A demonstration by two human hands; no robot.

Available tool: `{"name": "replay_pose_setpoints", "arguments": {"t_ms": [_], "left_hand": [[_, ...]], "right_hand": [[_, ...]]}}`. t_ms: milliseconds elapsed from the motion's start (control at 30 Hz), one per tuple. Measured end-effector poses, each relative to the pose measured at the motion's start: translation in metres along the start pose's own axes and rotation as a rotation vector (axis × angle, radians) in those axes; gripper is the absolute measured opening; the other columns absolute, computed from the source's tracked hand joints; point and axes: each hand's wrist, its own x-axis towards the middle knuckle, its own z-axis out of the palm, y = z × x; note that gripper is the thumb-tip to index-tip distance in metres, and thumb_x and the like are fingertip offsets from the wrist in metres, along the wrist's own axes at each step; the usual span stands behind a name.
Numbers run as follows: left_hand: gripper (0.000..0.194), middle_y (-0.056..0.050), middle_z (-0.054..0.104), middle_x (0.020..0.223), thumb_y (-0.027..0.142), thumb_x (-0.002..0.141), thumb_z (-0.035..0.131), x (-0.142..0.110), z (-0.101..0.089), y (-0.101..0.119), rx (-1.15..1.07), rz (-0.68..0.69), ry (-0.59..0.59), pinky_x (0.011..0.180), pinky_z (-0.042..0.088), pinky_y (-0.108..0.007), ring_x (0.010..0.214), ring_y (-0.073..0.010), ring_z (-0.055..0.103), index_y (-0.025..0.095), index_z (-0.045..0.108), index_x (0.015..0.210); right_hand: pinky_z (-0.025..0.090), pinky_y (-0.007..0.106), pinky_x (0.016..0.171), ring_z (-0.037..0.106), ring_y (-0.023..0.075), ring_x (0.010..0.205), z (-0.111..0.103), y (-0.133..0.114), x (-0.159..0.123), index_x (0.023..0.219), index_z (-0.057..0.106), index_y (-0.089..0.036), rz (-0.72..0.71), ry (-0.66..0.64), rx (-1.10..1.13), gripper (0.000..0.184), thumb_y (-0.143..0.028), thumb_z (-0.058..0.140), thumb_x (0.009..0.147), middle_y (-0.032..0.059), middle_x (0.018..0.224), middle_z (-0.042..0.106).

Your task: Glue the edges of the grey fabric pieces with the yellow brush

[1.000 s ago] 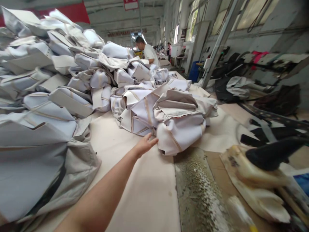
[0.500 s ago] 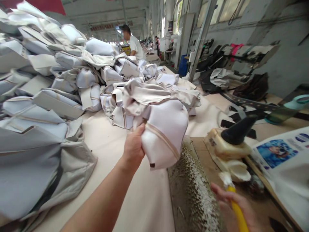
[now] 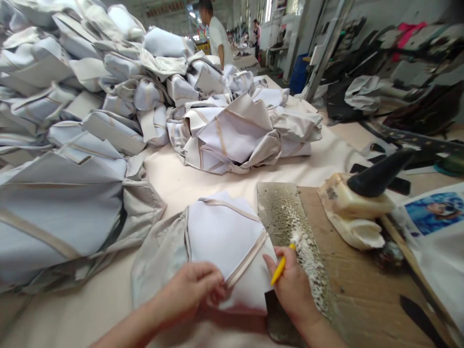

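White fabric piece (image 3: 224,241) under both hands' fingers (image 3: 213,285); right hand (image 3: 292,285) grips yellow brush (image 3: 278,270).

Both hands (image 3: 192,287) and forearms are bare, without gloves.

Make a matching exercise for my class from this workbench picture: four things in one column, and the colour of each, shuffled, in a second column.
Things
1. brush handle in the right hand
2. nozzle of the glue bottle
3. bin far along the wall
4. fabric piece under the left hand

Colours
A. black
B. white with beige trim
C. yellow
D. blue

Pairs: 1-C, 2-A, 3-D, 4-B
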Motion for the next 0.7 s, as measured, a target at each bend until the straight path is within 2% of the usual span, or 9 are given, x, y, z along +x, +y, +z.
{"name": "replay_pose_setpoints", "arguments": {"t_ms": [67,133,200,267,333,433,533,600,700], "left_hand": [[0.034,-0.005,0.066,0.097,0.041,0.085,0.041,0.034,-0.036,0.035,0.330,0.214,0.382,0.085,0.044,-0.027,0.094,-0.0169,0.059,0.017,0.065,0.088],[0.036,-0.007,0.053,0.130,0.043,0.084,0.045,0.078,-0.066,0.059,0.659,0.186,0.601,0.102,0.033,-0.031,0.121,-0.0205,0.045,0.019,0.064,0.104],[0.044,-0.013,0.052,0.130,0.046,0.079,0.054,0.119,-0.087,0.071,0.740,0.093,0.599,0.098,0.036,-0.036,0.121,-0.0262,0.046,0.015,0.061,0.110],[0.040,-0.014,0.065,0.107,0.042,0.074,0.062,0.145,-0.096,0.074,0.756,0.013,0.497,0.083,0.046,-0.033,0.101,-0.0270,0.059,0.011,0.065,0.099],[0.024,-0.008,0.069,0.080,0.034,0.071,0.065,0.153,-0.096,0.075,0.783,-0.012,0.398,0.067,0.047,-0.026,0.077,-0.0216,0.064,0.012,0.067,0.083],[0.018,-0.002,0.066,0.072,0.034,0.074,0.062,0.146,-0.080,0.081,0.841,0.062,0.352,0.059,0.044,-0.023,0.068,-0.0171,0.062,0.016,0.065,0.080],[0.024,-0.006,0.065,0.094,0.038,0.082,0.055,0.144,-0.044,0.091,0.925,0.209,0.412,0.074,0.045,-0.029,0.089,-0.0211,0.059,0.017,0.062,0.091],[0.023,-0.011,0.061,0.107,0.032,0.087,0.048,0.154,-0.014,0.096,0.979,0.299,0.435,0.088,0.040,-0.034,0.105,-0.0240,0.052,0.015,0.060,0.097],[0.024,-0.015,0.059,0.110,0.023,0.089,0.042,0.169,0.025,0.101,1.023,0.346,0.424,0.095,0.036,-0.041,0.112,-0.0265,0.048,0.012,0.061,0.101]], "right_hand": [[0.046,0.036,0.061,0.060,0.0255,0.067,0.005,0.003,0.005,0.090,0.047,-0.020,-0.104,0.035,-0.124,0.034,-0.053,0.043,0.086,0.0080,0.077,0.061],[0.046,0.036,0.062,0.059,0.0254,0.067,0.011,0.002,0.010,0.090,0.047,-0.019,-0.166,0.048,-0.204,0.026,-0.045,0.044,0.088,0.0073,0.074,0.059],[0.047,0.036,0.063,0.059,0.0245,0.068,0.016,-0.004,0.012,0.093,0.046,-0.018,-0.211,0.072,-0.209,0.018,-0.035,0.041,0.089,0.0077,0.076,0.059],[0.048,0.034,0.064,0.060,0.0225,0.069,0.014,-0.011,0.007,0.095,0.045,-0.018,-0.254,0.108,-0.155,0.013,-0.027,0.037,0.090,0.0076,0.078,0.059],[0.049,0.031,0.062,0.060,0.0200,0.068,0.004,-0.014,-0.006,0.097,0.044,-0.019,-0.272,0.120,-0.093,0.012,-0.023,0.035,0.091,0.0065,0.078,0.058],[0.049,0.026,0.058,0.060,0.0175,0.064,-0.021,-0.004,-0.034,0.099,0.045,-0.019,-0.314,0.129,-0.104,0.010,-0.023,0.039,0.091,0.0045,0.075,0.057],[0.048,0.026,0.053,0.057,0.0176,0.059,-0.037,0.021,-0.054,0.101,0.047,-0.016,-0.421,0.223,-0.313,0.013,-0.022,0.039,0.091,0.0055,0.072,0.055],[0.046,0.028,0.049,0.053,0.0182,0.055,-0.037,0.038,-0.057,0.100,0.048,-0.014,-0.432,0.276,-0.507,0.018,-0.017,0.032,0.092,0.0065,0.068,0.053],[0.043,0.030,0.047,0.049,0.0194,0.052,-0.026,0.050,-0.054,0.097,0.050,-0.013,-0.388,0.281,-0.696,0.028,-0.009,0.023,0.090,0.0069,0.064,0.049]]}}
